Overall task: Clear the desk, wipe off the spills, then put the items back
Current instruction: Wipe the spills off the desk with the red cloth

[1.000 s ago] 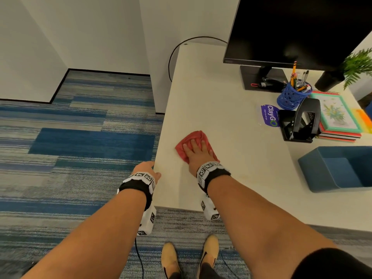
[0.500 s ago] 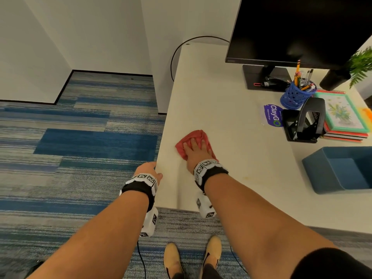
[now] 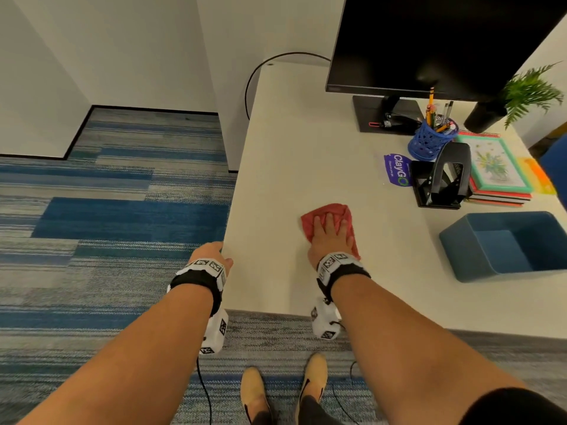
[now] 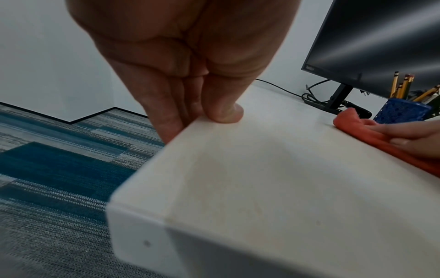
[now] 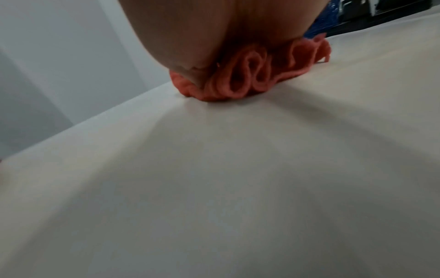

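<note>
On the pale worktop (image 3: 306,142), near its front-left corner, the crumpled red cloth (image 3: 337,211) lies under the flat, straight-fingered right hand (image 3: 329,236); the left hand (image 3: 211,253) grips the worktop's left edge, unwiped surface lying rightward.

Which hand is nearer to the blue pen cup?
Right. The right hand presses the red cloth mid-desk, closer to the blue pen cup; the left hand grips the desk's left edge.

I am seeing my right hand (image 3: 329,237) lying on the cloth (image 3: 337,211) near the desk's (image 3: 291,154) front; my left hand (image 3: 211,254) is resting at its left edge; the monitor (image 3: 429,41), pencil cup (image 3: 428,141), hole punch (image 3: 441,176) and tray (image 3: 478,256) are sitting to the right.
</note>
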